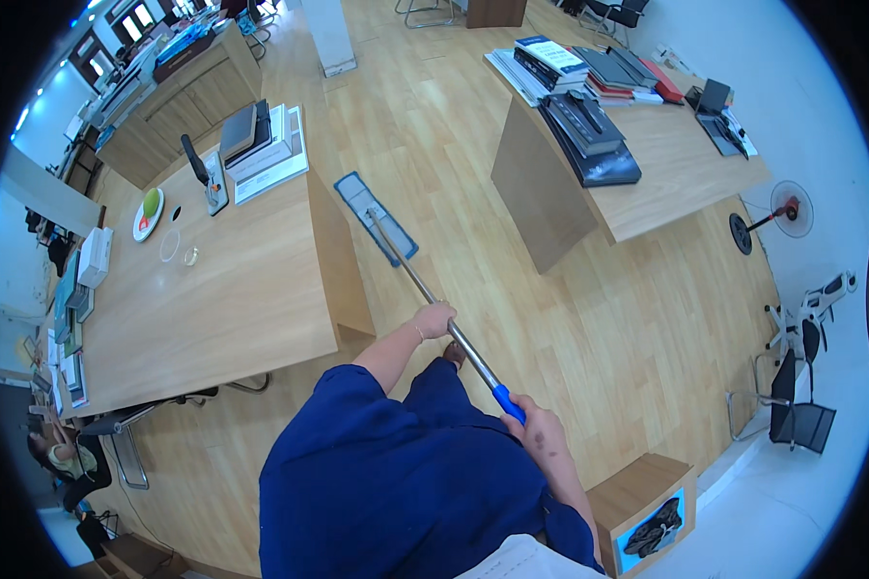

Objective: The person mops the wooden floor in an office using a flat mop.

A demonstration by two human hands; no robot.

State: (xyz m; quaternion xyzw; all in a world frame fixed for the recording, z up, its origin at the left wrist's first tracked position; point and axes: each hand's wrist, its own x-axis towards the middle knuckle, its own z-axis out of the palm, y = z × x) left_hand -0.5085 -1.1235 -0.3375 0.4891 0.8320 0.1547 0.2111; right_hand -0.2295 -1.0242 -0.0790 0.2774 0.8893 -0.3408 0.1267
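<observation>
A flat mop with a blue-edged, greyish pad (377, 218) lies on the wooden floor ahead of me, beside the end panel of the left desk. Its metal pole (475, 357) slants back toward my body. Around the middle of the pole my left hand (434, 319) is closed, a thin bracelet at its wrist. My right hand (537, 427) grips the blue handle end (508, 402) near my waist. The pad's whole outline shows, flat against the floorboards.
A wooden desk (251, 299) on the left bears papers, a hole punch (205, 176) and a plate (149, 214). Another desk (666, 201) at right carries books and folders. A fan (772, 217), a black chair (797, 410) and a small cabinet (647, 478) stand rightward. A person (68, 454) sits far left.
</observation>
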